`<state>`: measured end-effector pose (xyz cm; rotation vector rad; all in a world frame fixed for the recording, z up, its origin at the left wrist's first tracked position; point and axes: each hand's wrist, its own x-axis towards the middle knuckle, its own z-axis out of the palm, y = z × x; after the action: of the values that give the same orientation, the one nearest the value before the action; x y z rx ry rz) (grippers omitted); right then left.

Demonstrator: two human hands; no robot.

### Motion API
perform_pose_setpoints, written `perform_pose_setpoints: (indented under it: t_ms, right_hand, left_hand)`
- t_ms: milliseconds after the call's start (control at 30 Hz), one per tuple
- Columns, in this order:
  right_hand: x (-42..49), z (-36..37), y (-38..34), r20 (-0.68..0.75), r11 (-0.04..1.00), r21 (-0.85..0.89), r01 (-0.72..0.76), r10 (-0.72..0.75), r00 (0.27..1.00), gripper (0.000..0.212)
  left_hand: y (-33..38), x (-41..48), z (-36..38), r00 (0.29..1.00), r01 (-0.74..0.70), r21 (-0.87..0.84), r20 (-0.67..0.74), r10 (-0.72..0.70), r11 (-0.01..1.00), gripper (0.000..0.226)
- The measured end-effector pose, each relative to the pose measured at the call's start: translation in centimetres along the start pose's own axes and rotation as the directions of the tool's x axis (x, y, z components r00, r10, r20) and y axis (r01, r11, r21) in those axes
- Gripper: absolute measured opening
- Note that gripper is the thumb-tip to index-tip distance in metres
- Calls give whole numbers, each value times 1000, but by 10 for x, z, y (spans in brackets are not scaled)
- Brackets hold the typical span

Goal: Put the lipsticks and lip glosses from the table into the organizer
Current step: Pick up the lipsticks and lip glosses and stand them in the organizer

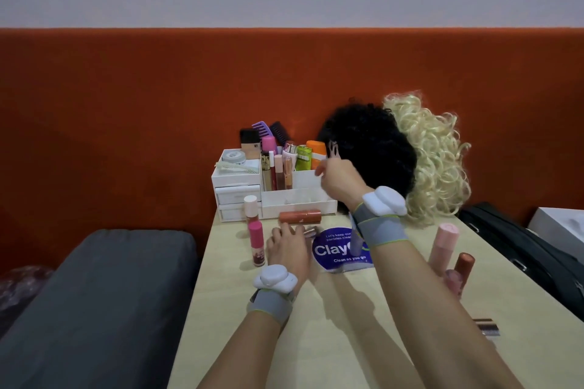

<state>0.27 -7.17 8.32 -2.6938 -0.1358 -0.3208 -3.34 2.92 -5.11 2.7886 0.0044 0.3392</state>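
A white organizer [236, 181] is seen at the far end of the table [252, 341], against an orange backboard [126, 104]. Several lip glosses [279, 171] are stood upright in its middle compartment; the clear front tray [298, 203] looks bare, though its contents are hard to make out. An orange tube [300, 216] is laid on its side just in front of the tray. Two pink bottles [256, 243] are stood upright to its left.

The left hand [286, 246] is laid low on the table, fingers stretched forward onto a few small lipsticks [311, 230]. Whether any is gripped cannot be told, since the fingertips cover them. The right hand [336, 178] is raised beside the organizer's right end, in front of a black wig [376, 142]. Its fingers are blurred and appear loosely curled; whether anything is held cannot be told.

A blue round sticker [331, 251] is partly hidden by the right wrist, and a pale tube [357, 245] lying on it is mostly covered. A pink tube [444, 246] and a brown-capped gloss [464, 265] are cut off by the right forearm, as is a lipstick [486, 325] near the table's right edge. A blonde wig [436, 151] is half hidden behind the black one
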Motion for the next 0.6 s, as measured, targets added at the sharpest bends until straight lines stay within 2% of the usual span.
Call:
perform_pose_setpoints:
  t_ms: [133,233,467,600]
  right_hand:
    - [5,40,-20,259,986,-131,99,-63,964,34]
    - [9,69,-16,375,975,-207,85,-1,927,32]
    - [19,92,-9,428,976,-219,23,75,901,35]
    - [23,93,-4,384,969,-244,28,70,921,37]
  left_hand:
    - [-3,-1,-1,999,-39,-18,16,39,999,29]
    - [-1,-3,-1,998,-51,-18,31,52,999,29]
    - [-6,1,1,998,-24,-67,51,28,997,27]
    - [-6,0,-1,999,-5,-85,38,9,996,26]
